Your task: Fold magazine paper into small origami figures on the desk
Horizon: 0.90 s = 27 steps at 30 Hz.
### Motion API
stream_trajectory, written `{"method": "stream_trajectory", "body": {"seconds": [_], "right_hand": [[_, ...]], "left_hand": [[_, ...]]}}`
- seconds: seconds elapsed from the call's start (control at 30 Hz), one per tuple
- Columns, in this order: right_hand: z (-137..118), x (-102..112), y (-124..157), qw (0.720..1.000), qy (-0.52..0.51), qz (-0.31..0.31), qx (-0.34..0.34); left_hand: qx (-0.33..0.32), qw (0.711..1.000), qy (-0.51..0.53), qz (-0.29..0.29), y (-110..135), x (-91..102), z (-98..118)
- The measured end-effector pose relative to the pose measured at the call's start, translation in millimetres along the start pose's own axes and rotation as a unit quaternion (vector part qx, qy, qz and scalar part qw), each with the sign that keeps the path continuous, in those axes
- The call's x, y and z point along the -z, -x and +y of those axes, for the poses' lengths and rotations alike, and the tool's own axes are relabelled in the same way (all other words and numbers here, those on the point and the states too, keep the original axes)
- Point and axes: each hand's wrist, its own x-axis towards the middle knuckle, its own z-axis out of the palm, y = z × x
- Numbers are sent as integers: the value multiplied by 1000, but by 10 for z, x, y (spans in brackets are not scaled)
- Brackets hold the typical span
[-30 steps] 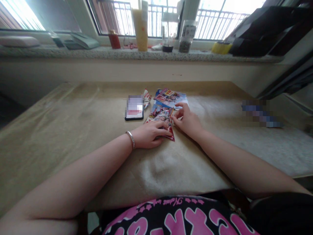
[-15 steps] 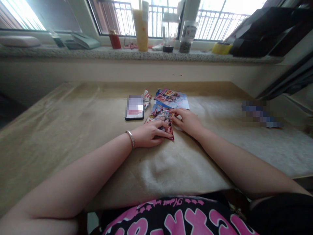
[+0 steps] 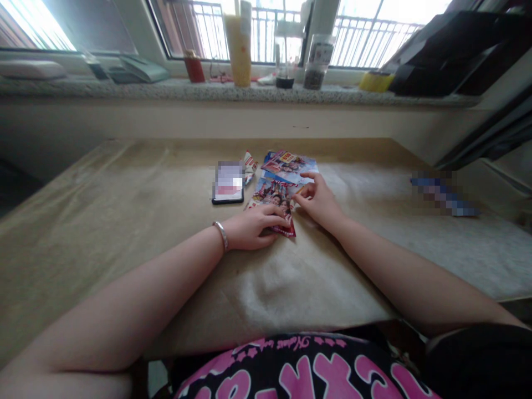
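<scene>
A colourful printed packet (image 3: pixel 270 191) with pictures of people and a red lower edge lies on the table, tilted. My left hand (image 3: pixel 249 226), with a bracelet at the wrist, rests flat over its lower left part, fingers stretched out. At the packet's right edge is my right hand (image 3: pixel 318 200); thumb and middle finger are pinched together there, while the index finger is raised. Just beyond lie more printed sheets or packets (image 3: pixel 291 163), overlapping, blue and pink. What lies beneath my right palm is hidden.
A phone (image 3: pixel 228 183) with a blurred screen lies left of the packet, beside a crumpled red-and-white wrapper (image 3: pixel 250 166). Far right on the cloth-covered table (image 3: pixel 166 177) lies a blurred blue item (image 3: pixel 444 194). Bottles and a yellow cup (image 3: pixel 239 50) stand on the windowsill (image 3: pixel 158 91).
My right index finger has lifted off the packet and the right hand's fingers have curled more. My left hand stays on the packet, its fingers slightly drawn in.
</scene>
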Motion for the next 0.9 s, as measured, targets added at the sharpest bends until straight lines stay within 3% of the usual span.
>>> {"method": "stream_trajectory", "body": {"seconds": [0.13, 0.37, 0.57, 0.73, 0.9], "right_hand": [[-9, -38, 11, 995, -46, -63, -60], [-86, -17, 52, 988, 144, -54, 14], [-51, 5, 68, 993, 107, -47, 29], [-97, 28, 112, 991, 120, -35, 44], [-183, 56, 160, 978, 159, -62, 117]], "left_hand": [[1, 1000, -3, -3, -13, 10, 6], [-3, 1000, -1, 4, -15, -3, -11], [45, 998, -35, 24, 2, -20, -14], [74, 991, -77, 80, 33, -69, -45], [63, 982, -100, 150, 36, -97, -123]]}}
